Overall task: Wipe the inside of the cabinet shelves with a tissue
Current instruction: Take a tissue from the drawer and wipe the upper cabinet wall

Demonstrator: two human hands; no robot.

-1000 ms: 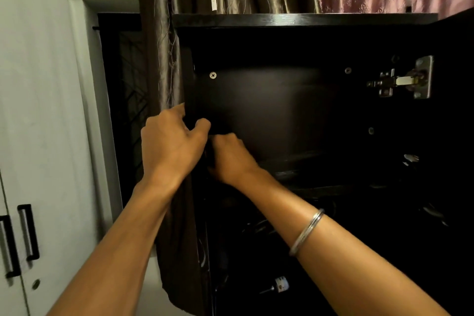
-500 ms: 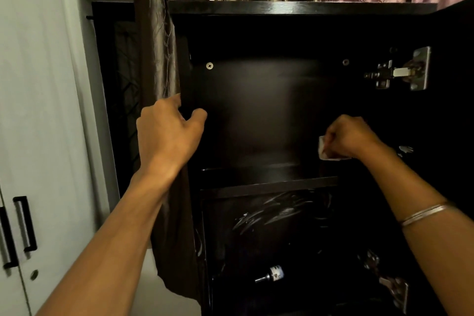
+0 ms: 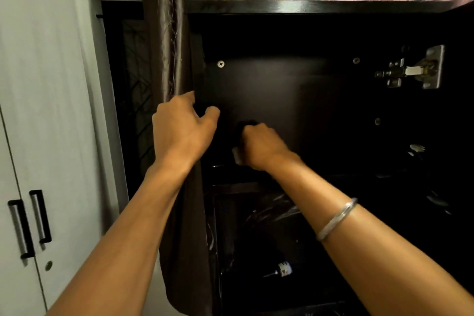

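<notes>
The dark cabinet (image 3: 295, 90) stands open in front of me. My left hand (image 3: 182, 131) grips the cabinet's left side panel, thumb inside and fingers round the front edge. My right hand (image 3: 261, 146) is fisted around a white tissue (image 3: 237, 156), of which only a small corner shows under the hand. That hand is inside the upper compartment, low at its left, just above the upper shelf (image 3: 238, 174). A silver bangle (image 3: 336, 218) circles my right forearm.
A brown curtain (image 3: 166, 59) hangs against the cabinet's left side. A metal hinge (image 3: 410, 69) is on the right inner wall. A small bottle (image 3: 282, 269) lies in the lower compartment. White wardrobe doors with black handles (image 3: 41, 215) are at the left.
My right hand with the tissue swept from the left of the upper compartment to the right, then back to the left. My left hand stays on the side panel.
</notes>
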